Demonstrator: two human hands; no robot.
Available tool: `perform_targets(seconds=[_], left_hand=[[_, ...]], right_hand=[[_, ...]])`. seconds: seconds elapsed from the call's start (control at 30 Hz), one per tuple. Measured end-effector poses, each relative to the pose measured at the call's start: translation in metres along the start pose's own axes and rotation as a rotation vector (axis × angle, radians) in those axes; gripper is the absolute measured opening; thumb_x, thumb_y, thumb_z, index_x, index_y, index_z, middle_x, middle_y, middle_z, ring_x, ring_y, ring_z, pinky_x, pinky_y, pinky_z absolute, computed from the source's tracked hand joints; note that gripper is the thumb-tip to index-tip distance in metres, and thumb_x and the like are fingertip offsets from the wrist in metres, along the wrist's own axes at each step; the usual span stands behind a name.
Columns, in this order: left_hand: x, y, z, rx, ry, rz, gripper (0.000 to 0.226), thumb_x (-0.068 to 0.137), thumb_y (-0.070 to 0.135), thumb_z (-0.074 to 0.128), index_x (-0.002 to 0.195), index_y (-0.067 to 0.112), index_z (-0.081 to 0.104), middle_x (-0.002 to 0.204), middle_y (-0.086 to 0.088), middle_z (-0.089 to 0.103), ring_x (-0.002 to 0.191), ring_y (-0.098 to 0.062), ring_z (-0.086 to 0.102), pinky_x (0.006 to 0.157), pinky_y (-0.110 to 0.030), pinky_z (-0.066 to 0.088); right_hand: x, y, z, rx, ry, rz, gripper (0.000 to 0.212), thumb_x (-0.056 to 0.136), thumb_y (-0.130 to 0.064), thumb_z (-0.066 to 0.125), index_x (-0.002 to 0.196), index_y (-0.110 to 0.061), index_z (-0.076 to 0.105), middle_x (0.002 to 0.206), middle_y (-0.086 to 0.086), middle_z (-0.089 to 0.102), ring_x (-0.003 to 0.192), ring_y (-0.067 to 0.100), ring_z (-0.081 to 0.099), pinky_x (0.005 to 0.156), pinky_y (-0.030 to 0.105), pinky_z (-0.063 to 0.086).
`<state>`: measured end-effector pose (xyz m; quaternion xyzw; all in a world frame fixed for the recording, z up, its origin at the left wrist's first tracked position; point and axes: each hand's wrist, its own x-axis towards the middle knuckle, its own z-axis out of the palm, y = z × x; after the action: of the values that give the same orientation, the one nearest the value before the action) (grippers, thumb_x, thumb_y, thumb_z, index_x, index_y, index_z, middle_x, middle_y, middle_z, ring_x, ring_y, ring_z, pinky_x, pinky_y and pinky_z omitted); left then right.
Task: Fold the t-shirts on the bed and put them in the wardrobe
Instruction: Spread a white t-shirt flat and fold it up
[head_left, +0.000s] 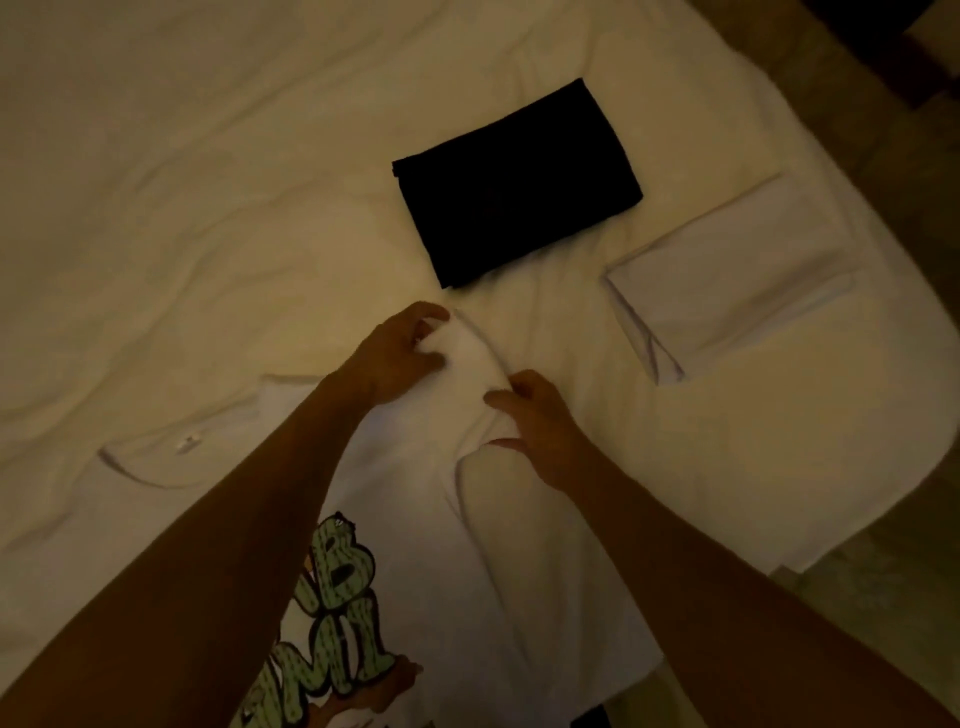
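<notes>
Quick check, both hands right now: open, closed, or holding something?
Left hand: pinches the sleeve of the white t-shirt.
Right hand: grips the same sleeve nearer the shoulder.

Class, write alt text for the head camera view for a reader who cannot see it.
Two bare hands grip a sleeve of a white printed t-shirt spread on a cream bed: the left hand pinches its end, and the right hand holds it nearer the shoulder. A folded black t-shirt and a folded white one lie beyond.
</notes>
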<state>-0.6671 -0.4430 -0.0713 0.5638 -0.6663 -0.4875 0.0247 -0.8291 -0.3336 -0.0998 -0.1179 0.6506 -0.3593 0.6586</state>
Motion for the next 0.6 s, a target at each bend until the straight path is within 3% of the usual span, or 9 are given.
perform_targets(seconds=[0.07, 0.13, 0.2, 0.27, 0.33, 0.4, 0.5, 0.6], left_hand=[[0.003, 0.006, 0.003, -0.198, 0.006, 0.013, 0.047, 0.087, 0.006, 0.065, 0.127, 0.027, 0.053, 0.097, -0.001, 0.055, 0.09, -0.016, 0.053, 0.084, -0.027, 0.043], [0.006, 0.01, 0.007, -0.3, -0.026, -0.029, 0.046, 0.087, 0.01, 0.067, 0.126, 0.03, 0.054, 0.095, -0.002, 0.056, 0.092, -0.017, 0.056, 0.087, -0.028, 0.046], [0.009, 0.011, 0.014, -0.285, -0.066, -0.114, 0.044, 0.088, 0.02, 0.072, 0.127, 0.03, 0.056, 0.101, 0.001, 0.057, 0.096, -0.017, 0.057, 0.089, -0.026, 0.046], [0.013, 0.01, 0.022, -0.218, -0.087, -0.153, 0.051, 0.084, 0.034, 0.076, 0.13, 0.03, 0.056, 0.112, 0.003, 0.058, 0.1, -0.014, 0.057, 0.092, -0.028, 0.047], [0.016, 0.012, 0.029, -0.197, -0.074, -0.096, 0.053, 0.082, 0.032, 0.078, 0.131, 0.028, 0.058, 0.116, -0.005, 0.06, 0.106, -0.02, 0.058, 0.097, -0.031, 0.048], [0.021, 0.017, 0.034, -0.197, -0.042, 0.0, 0.044, 0.087, 0.018, 0.073, 0.128, 0.025, 0.06, 0.117, -0.01, 0.061, 0.109, -0.025, 0.058, 0.094, -0.026, 0.049], [0.028, 0.027, 0.04, -0.133, 0.02, 0.152, 0.041, 0.089, 0.013, 0.066, 0.128, 0.023, 0.059, 0.126, -0.003, 0.057, 0.116, -0.017, 0.054, 0.092, -0.019, 0.041], [0.035, 0.031, 0.045, 0.036, 0.116, 0.229, 0.039, 0.089, 0.014, 0.06, 0.127, 0.018, 0.06, 0.127, -0.003, 0.06, 0.113, -0.015, 0.054, 0.09, -0.017, 0.035]], right_hand=[[0.005, -0.007, -0.013, 0.038, -0.053, -0.025, 0.015, 0.092, -0.014, 0.064, 0.107, -0.016, 0.062, 0.115, 0.004, 0.061, 0.111, 0.024, 0.059, 0.098, 0.048, 0.051], [0.005, -0.012, -0.019, 0.189, -0.193, 0.041, 0.025, 0.097, -0.019, 0.058, 0.12, -0.013, 0.063, 0.121, 0.004, 0.066, 0.111, 0.02, 0.062, 0.098, 0.038, 0.051], [0.006, -0.011, -0.02, 0.27, -0.217, 0.133, 0.036, 0.095, -0.024, 0.06, 0.126, -0.007, 0.062, 0.124, 0.012, 0.066, 0.113, 0.025, 0.063, 0.1, 0.039, 0.049], [0.009, -0.007, -0.022, 0.144, -0.169, 0.156, 0.045, 0.089, -0.023, 0.069, 0.128, -0.003, 0.06, 0.126, 0.016, 0.064, 0.115, 0.03, 0.061, 0.103, 0.043, 0.047], [0.007, -0.006, -0.024, 0.034, -0.105, 0.131, 0.037, 0.086, -0.018, 0.073, 0.118, -0.002, 0.064, 0.12, 0.018, 0.066, 0.109, 0.031, 0.063, 0.096, 0.042, 0.052], [0.006, -0.007, -0.028, -0.033, -0.023, 0.027, 0.019, 0.086, -0.015, 0.073, 0.103, -0.007, 0.069, 0.108, 0.016, 0.069, 0.098, 0.03, 0.066, 0.085, 0.038, 0.057], [0.005, -0.011, -0.033, -0.107, 0.088, -0.187, 0.007, 0.089, -0.015, 0.069, 0.093, -0.013, 0.064, 0.091, 0.004, 0.065, 0.086, 0.02, 0.062, 0.077, 0.032, 0.054], [0.01, -0.01, -0.037, -0.273, 0.173, -0.263, 0.017, 0.092, -0.017, 0.064, 0.08, -0.022, 0.053, 0.079, -0.002, 0.056, 0.077, 0.017, 0.055, 0.073, 0.033, 0.05]])
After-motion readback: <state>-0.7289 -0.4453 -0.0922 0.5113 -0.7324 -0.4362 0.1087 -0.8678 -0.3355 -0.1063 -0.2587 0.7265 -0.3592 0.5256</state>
